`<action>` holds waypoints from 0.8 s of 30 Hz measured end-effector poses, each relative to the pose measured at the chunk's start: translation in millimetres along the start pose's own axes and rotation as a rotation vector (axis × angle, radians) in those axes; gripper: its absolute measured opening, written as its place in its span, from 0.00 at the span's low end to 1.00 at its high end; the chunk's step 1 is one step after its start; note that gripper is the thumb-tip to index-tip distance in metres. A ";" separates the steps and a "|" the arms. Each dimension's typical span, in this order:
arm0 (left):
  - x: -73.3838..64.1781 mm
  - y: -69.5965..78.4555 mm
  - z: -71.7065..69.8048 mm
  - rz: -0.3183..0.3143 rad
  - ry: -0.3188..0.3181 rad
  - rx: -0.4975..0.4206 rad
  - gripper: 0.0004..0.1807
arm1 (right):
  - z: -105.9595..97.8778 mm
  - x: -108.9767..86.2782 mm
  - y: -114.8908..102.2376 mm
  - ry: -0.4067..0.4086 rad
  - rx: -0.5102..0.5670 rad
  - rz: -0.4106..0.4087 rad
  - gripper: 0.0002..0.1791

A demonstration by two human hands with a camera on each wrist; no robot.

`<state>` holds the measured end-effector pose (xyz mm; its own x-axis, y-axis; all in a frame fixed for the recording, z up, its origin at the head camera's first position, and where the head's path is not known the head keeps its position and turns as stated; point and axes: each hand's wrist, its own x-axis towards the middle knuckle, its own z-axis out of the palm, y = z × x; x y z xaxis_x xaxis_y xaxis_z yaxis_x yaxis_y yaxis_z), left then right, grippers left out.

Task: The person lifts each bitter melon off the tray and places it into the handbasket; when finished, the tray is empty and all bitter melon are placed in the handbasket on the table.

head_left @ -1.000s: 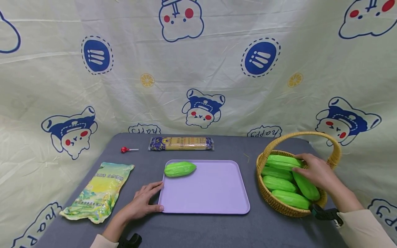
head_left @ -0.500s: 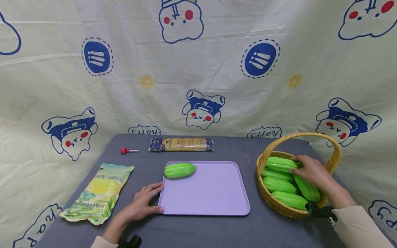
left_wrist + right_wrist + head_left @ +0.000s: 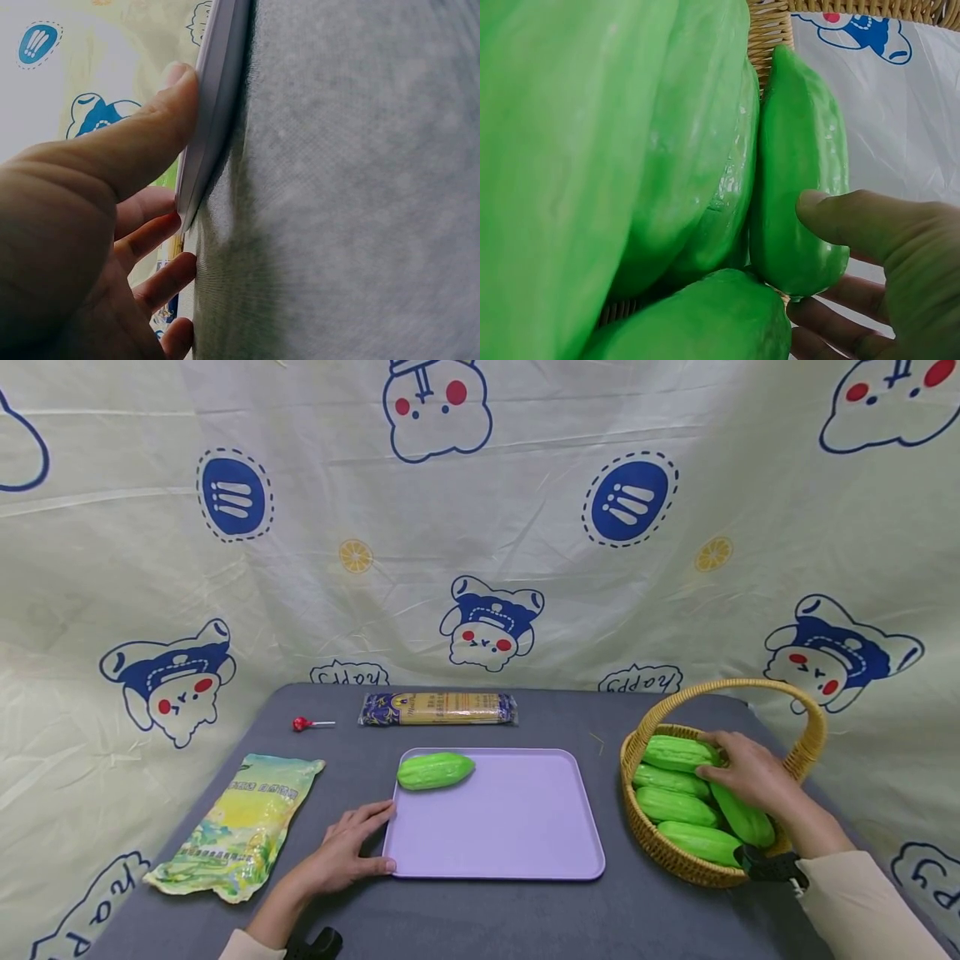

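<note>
My left hand (image 3: 347, 853) rests at the left edge of a lilac tray (image 3: 495, 822). In the left wrist view its thumb (image 3: 176, 105) lies along the tray's rim, with the other fingers loosely extended beside it. One green ribbed gourd (image 3: 435, 772) lies in the tray's far left corner. My right hand (image 3: 753, 772) reaches into a wicker basket (image 3: 637, 814) and pinches the right end of the rearmost gourd (image 3: 799, 157). The thumb presses that gourd's side, while the fingers go behind its end. Several like gourds (image 3: 675, 806) fill the basket; another gourd (image 3: 742, 820) lies crosswise below my hand.
The basket's tall handle (image 3: 731, 685) arches over its far side, behind my right hand. A yellow-green plastic bag (image 3: 240, 827) lies at the left. Toward the back are a red lollipop (image 3: 302, 724) and a packet of noodles (image 3: 438, 708). A patterned cloth (image 3: 525, 527) hangs behind the grey table.
My right hand has shifted slightly left onto the end of the rearmost gourd, which has moved a little. My left hand stays at the tray's edge.
</note>
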<state>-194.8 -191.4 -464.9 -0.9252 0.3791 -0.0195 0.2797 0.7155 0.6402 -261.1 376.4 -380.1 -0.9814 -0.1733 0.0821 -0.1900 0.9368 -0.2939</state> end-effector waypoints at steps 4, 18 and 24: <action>-0.3 0.2 -0.5 0.003 0.004 0.004 0.44 | 1.4 2.6 0.5 -0.009 -0.005 0.009 0.32; 0.1 -0.3 -0.1 0.002 0.002 0.001 0.44 | 3.2 6.5 2.7 -0.028 -0.012 0.006 0.29; -0.4 -1.7 0.4 0.011 0.009 0.006 0.44 | 3.8 6.7 3.5 -0.040 0.003 0.003 0.34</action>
<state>-194.8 -192.5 -466.2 -0.9244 0.3814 -0.0054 0.2913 0.7151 0.6354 -268.5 377.3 -384.2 -0.9822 -0.1831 0.0430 -0.1875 0.9363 -0.2969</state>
